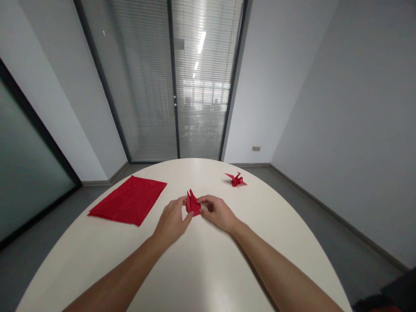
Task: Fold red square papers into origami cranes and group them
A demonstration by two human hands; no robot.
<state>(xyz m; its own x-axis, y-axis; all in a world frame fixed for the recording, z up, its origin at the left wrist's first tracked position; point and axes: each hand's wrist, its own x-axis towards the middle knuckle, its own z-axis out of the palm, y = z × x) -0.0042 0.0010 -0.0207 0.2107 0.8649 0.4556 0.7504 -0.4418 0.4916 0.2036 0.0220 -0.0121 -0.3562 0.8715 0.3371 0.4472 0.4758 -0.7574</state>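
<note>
Both hands pinch a small folded red paper piece [192, 203] near the middle of the desk [208, 268].
Left hand [171, 221] grips its left side and right hand [217, 211] its right side, fingers closed on the paper. A finished red paper crane [236, 179] sits toward the far right edge; a stack of red sheets [130, 199] lies toward the far left edge.

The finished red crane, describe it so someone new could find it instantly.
Start at the round white table. Past the right hand, toward the far edge, sits a red paper crane. Unlike the flat red sheets at left and the half-folded piece between the fingers, it has spread wings.
</note>
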